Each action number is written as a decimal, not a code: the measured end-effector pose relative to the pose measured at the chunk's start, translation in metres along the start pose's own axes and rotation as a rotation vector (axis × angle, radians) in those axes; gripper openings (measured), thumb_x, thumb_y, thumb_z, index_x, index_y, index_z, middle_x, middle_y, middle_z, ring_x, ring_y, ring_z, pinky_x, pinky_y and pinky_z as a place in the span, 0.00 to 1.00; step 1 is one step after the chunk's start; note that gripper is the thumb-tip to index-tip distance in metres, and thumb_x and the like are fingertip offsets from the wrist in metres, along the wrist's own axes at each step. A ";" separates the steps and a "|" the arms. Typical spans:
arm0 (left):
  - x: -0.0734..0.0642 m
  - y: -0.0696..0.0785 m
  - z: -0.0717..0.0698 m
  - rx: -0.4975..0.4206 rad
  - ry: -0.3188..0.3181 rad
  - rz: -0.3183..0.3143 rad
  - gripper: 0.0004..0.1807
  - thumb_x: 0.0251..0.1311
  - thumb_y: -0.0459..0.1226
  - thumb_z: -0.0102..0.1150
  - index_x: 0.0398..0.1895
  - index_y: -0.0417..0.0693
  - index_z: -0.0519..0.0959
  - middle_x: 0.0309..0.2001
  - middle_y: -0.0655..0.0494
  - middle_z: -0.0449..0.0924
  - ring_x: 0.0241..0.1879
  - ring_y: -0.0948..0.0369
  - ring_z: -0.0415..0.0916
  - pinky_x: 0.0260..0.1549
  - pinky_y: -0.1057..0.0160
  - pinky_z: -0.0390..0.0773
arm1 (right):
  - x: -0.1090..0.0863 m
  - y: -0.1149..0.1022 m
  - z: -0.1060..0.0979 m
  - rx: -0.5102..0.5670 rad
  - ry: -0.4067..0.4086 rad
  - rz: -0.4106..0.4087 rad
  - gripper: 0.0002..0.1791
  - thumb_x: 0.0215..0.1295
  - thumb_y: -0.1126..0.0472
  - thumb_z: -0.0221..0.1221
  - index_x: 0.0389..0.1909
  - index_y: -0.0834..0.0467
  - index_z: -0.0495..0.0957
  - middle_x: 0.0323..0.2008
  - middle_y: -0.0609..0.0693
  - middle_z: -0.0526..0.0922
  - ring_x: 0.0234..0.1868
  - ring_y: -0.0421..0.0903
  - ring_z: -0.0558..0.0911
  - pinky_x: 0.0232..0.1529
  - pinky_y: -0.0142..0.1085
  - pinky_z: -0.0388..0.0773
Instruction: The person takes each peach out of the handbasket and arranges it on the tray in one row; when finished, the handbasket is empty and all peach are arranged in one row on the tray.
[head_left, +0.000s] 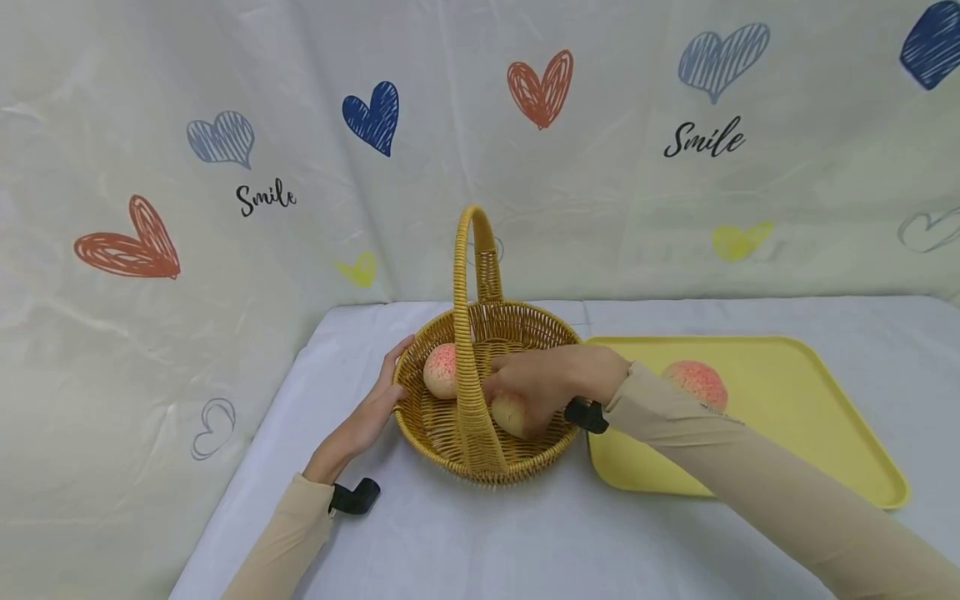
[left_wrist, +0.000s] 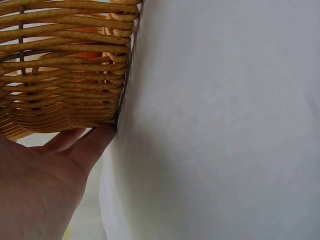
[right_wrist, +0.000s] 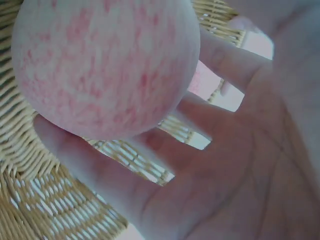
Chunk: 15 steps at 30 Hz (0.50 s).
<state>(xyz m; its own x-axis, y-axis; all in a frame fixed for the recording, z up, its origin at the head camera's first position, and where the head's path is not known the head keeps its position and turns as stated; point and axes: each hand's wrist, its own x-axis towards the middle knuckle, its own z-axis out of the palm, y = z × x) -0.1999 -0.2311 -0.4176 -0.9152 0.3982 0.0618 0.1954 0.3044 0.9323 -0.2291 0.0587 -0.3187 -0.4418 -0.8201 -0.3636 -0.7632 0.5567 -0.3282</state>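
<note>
In the head view a brown wicker basket [head_left: 517, 477] with a tall arched handle [head_left: 472, 400] stands on the table. My left hand [head_left: 372, 412] rests against its left side, the fingers fairly straight; in the left wrist view fingertips touch the woven wall low down near the cloth. Inside the basket my right hand [head_left: 551, 383] holds a pink-speckled peach [right_wrist: 105, 65], its fingers spread around the fruit; the palm stays off it. Another peach [head_left: 440, 371] lies in the basket's left part, left of the handle. The right fingertips are partly hidden behind the peach.
Right of the basket lies a yellow tray [head_left: 810, 417] with one peach [head_left: 697, 383] on it, partly covered by the right sleeve [head_left: 720, 450]. A white cloth [head_left: 465, 542] covers the table. Behind hangs a pale curtain [head_left: 622, 208] printed with hearts.
</note>
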 end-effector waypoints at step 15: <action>-0.001 0.001 0.001 0.005 0.012 -0.019 0.44 0.66 0.32 0.33 0.85 0.62 0.36 0.85 0.53 0.30 0.83 0.49 0.33 0.75 0.37 0.43 | -0.007 -0.006 0.001 0.016 0.030 -0.101 0.29 0.58 0.64 0.71 0.62 0.43 0.81 0.55 0.43 0.76 0.54 0.41 0.75 0.61 0.40 0.73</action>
<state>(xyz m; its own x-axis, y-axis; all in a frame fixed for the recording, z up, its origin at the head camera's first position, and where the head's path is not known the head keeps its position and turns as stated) -0.1984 -0.2306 -0.4165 -0.9231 0.3816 0.0482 0.1794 0.3163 0.9316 -0.2210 0.0612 -0.3153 -0.3770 -0.8756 -0.3019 -0.7970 0.4728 -0.3759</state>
